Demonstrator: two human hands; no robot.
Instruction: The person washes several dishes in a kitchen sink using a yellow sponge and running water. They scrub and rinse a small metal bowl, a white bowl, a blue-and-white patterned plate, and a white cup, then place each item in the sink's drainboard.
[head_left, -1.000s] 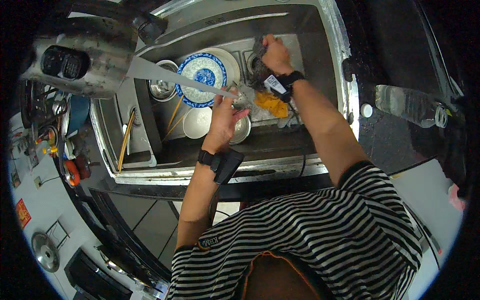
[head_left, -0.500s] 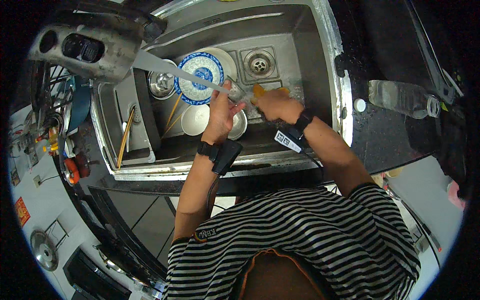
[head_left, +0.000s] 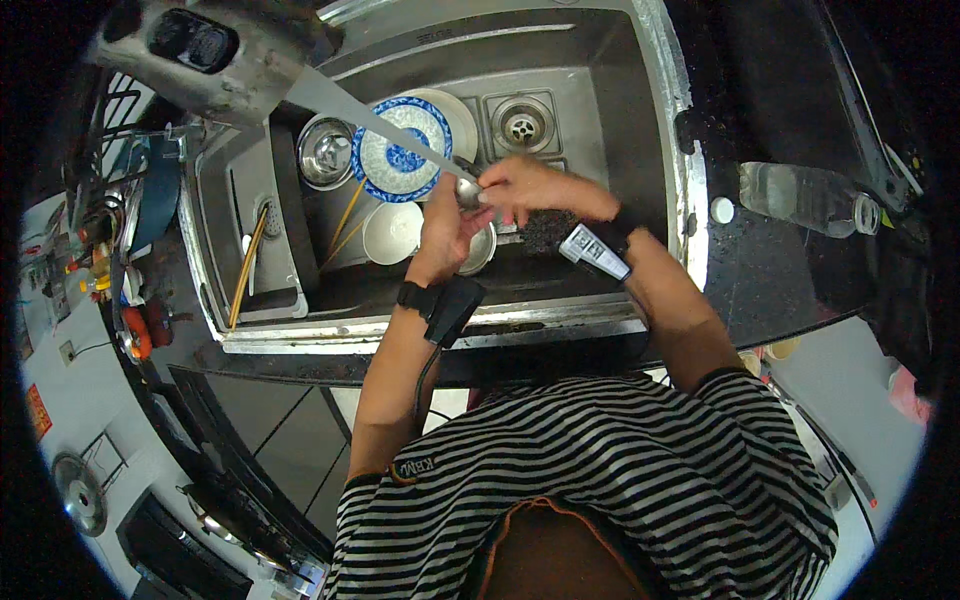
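Note:
Under the running water, my left hand [head_left: 442,228] is closed around a small shiny metal spoon [head_left: 467,191], whose rounded bowl faces up. My right hand [head_left: 535,187] meets it from the right, its fingertips pinching the spoon's edge. Just left of the hands lies a blue-and-white patterned plate [head_left: 401,138], partly on top of a plain pale plate [head_left: 458,112]. A white bowl [head_left: 393,233] sits below the plates, and another bowl [head_left: 481,250] is partly hidden under my left hand. The spoon's handle is mostly covered by my fingers.
A metal faucet [head_left: 215,60] reaches over the sink [head_left: 620,130] from the upper left. A steel bowl [head_left: 326,153] and chopsticks [head_left: 347,217] lie left of the plates; more chopsticks [head_left: 249,270] rest in the small left basin. A clear plastic bottle [head_left: 805,198] lies on the right counter beside a white cap [head_left: 722,210].
My right hand has moved left and up to the spoon. The yellow thing seen at its fingers before is out of sight. My left hand stays nearly in place.

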